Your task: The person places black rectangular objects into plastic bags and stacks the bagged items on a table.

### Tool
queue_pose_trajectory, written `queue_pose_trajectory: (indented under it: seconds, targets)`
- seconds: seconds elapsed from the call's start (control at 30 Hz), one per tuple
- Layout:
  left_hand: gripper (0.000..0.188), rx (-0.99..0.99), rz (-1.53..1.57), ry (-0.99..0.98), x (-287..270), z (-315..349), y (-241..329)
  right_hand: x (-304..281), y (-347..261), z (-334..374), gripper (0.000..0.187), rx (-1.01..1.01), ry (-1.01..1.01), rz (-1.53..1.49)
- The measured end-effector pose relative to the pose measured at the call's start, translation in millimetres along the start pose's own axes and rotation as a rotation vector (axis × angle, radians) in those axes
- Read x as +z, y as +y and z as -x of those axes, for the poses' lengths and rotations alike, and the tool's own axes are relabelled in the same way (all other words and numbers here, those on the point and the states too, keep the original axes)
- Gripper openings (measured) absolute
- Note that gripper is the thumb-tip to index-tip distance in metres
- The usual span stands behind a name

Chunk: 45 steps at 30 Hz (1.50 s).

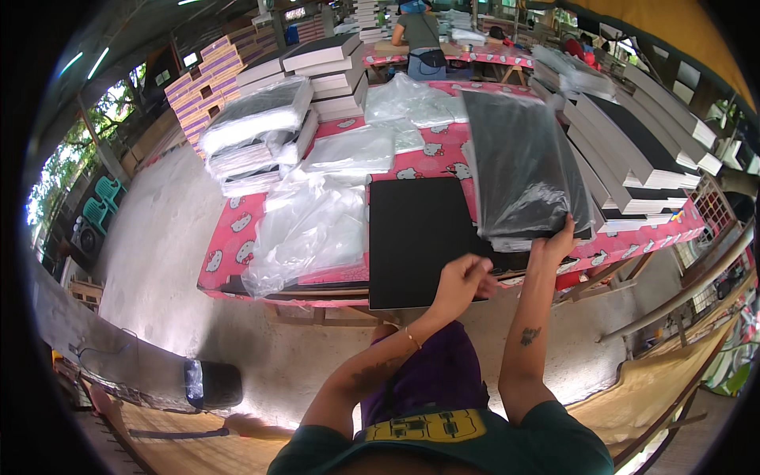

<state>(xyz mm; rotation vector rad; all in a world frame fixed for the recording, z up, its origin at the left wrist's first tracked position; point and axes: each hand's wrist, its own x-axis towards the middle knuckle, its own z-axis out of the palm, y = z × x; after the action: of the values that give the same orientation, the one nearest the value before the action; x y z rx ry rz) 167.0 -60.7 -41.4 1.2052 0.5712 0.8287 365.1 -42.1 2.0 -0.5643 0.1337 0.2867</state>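
Note:
A flat black board (419, 237) lies on the table in front of me, its near edge reaching the table's front. My left hand (467, 283) is above its near right corner, fingers curled in and slightly blurred, with nothing visible in them. To the right, a stack of black boards in clear plastic (522, 162) lies lengthwise away from me. My right hand (556, 240) is closed on the near right corner of this stack's top piece, with the fingers at the plastic edge. What lies beneath those fingers is hidden.
Loose clear plastic bags (313, 229) cover the left of the pink patterned table (226, 261). Wrapped stacks (257, 127) stand farther left. Thick black-topped white stacks (625, 150) line the right side. A person (419, 36) stands at a far table. A dark bin (214, 384) is on the floor.

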Motion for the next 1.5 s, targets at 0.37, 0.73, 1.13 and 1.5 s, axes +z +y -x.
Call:
queue_pose_trajectory:
  seconds: [0.37,0.73,1.13,1.5]
  targets:
    - [0.03,0.533,-1.443,0.875,-278.2,33.0,47.3,-53.0,36.8,-171.6,0.066,0.001,0.122,0.481]
    - [0.024,0.249,-1.199,0.79,-259.4,28.7,107.5,-34.6,42.6,111.9,0.047,0.496,-1.148,0.643]
    - [0.026,0.013,-0.76,0.528,-257.8,32.9,102.5,-46.5,143.3,90.5,0.017,0.843,-0.926,0.333]
    - [0.022,0.354,-1.0,0.323,-158.8,4.9,7.7,-78.2,113.8,104.2,0.029,0.934,-0.852,0.418]
